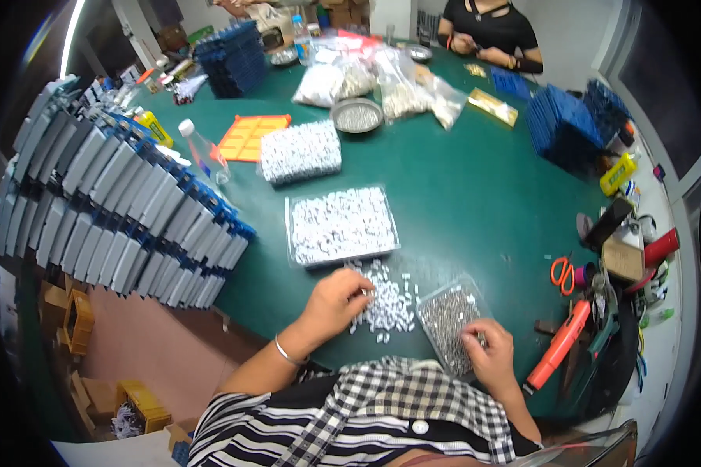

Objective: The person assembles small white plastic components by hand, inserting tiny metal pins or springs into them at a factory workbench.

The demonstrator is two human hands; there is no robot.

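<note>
My left hand (336, 300) reaches in over a loose pile of small white pieces (391, 310) on the table, its fingers curled and thumb drawn toward the index finger. Whatever those fingertips hold is too small to make out. Over a clear tray (420, 313) of small silvery metal parts (447, 319) is my right hand (491, 352), fingers bent and closed at the tips; their contents I cannot make out. Just beyond the pile stands a clear box (343, 260) full of similar white pieces. A bracelet circles my left wrist.
Tall stacks of grey and blue panels (125, 187) line the left. Behind the box lie a filled white pack (301, 152), an orange tray (253, 136) and a round metal dish (357, 116). Orange scissors (562, 275) and a red-orange tool (558, 345) lie right. Another person (492, 35) sits opposite.
</note>
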